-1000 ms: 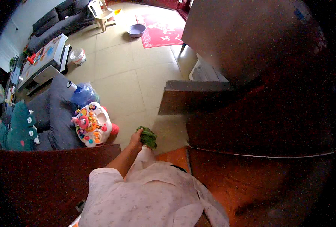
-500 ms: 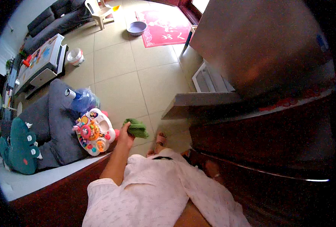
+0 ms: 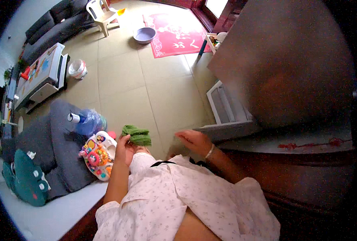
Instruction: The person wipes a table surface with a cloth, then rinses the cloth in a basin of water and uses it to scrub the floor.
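My left hand (image 3: 124, 149) is closed on a green bundle of leafy vegetables (image 3: 136, 135), held out in front of my body above the tiled floor (image 3: 138, 84). Out to the right, my right hand (image 3: 195, 141) hovers with a bracelet at the wrist; it holds nothing and its fingers are slightly apart. That hand is close to the edge of an open grey refrigerator door (image 3: 285, 64), whose white inner shelf (image 3: 226, 108) shows just beyond it. I wear a pale patterned shirt.
A dark grey sofa (image 3: 46, 152) at the left carries a colourful toy (image 3: 96, 154), a blue bag (image 3: 88, 122) and a green plush (image 3: 25, 178). Farther off are a low table (image 3: 42, 74), a white plastic chair (image 3: 102, 14), a basin (image 3: 144, 35) and a red mat (image 3: 176, 34).
My right hand has come into view beside the refrigerator door. The green bundle stays in my left hand, and the view has swung so more floor shows.
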Demonstrator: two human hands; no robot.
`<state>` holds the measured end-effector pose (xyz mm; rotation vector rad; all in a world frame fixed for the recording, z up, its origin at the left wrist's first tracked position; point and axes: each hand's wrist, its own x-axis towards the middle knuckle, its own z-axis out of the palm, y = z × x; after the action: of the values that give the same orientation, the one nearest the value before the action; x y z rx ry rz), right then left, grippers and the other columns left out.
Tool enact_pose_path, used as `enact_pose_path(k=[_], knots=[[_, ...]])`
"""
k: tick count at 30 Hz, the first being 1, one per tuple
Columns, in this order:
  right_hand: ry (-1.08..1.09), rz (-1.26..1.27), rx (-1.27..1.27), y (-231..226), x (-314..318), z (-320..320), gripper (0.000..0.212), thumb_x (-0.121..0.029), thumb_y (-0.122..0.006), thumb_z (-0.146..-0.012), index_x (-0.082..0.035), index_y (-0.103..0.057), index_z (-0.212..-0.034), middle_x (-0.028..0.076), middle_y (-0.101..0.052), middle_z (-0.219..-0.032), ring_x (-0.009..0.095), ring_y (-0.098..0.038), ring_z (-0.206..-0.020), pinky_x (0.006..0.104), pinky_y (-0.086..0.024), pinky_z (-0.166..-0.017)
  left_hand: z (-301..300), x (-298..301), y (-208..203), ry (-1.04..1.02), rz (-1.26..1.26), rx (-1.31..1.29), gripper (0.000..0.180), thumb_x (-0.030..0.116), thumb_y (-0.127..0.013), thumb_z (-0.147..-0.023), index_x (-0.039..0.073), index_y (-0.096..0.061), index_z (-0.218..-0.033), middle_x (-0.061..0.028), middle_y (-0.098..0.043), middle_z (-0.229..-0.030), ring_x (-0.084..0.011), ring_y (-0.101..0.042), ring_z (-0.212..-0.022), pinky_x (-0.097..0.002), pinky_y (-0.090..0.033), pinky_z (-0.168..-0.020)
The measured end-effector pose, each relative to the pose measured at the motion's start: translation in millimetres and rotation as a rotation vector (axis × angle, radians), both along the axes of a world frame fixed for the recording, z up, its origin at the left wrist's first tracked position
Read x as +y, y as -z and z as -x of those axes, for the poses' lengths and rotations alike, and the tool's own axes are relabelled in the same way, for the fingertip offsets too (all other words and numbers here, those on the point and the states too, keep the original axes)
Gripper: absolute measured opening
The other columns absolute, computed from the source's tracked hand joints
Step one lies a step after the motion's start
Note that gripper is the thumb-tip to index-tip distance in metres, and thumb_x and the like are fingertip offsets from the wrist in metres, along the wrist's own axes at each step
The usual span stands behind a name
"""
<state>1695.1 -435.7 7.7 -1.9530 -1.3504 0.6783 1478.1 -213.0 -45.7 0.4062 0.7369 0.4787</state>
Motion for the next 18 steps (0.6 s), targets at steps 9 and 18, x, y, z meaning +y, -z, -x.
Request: enact_pose_path(k=[9,18], knots=[[-0.016,0.081,0.268,-13.5,201.5,-6.8,0.05,-0.032,-0.059,-0.091,-0.009,-0.043,-0.132,0.017,-0.057,-0.12,0.03,-0.061,-0.103,0.0406,-0.05,-0.084,-51.5,144.8,-19.8,0.35,-0.255,0.073,0.026,0.007,-0.063,-0.087,0.009,-0.054,-0.111,-0.0028,-0.062,-0.102,-0.0138,-0.061,-0.094,-0.0302,-0.051,-0.08],[0.051,-0.023,0.377,15.8,349.1,-28.2,0.026,-0.013,-0.059,-0.09,-0.002,-0.057,-0.114,0.015,-0.066,-0.099,0.026,-0.065,-0.091,0.0344,-0.053,-0.076,-92.6,263.1,-32.6,0.493,-0.362,0.117,0.032,0.01,-0.065,-0.086,0.007,-0.053,-0.116,-0.0026,-0.061,-0.103,-0.0121,-0.059,-0.095,-0.0295,-0.049,-0.084]])
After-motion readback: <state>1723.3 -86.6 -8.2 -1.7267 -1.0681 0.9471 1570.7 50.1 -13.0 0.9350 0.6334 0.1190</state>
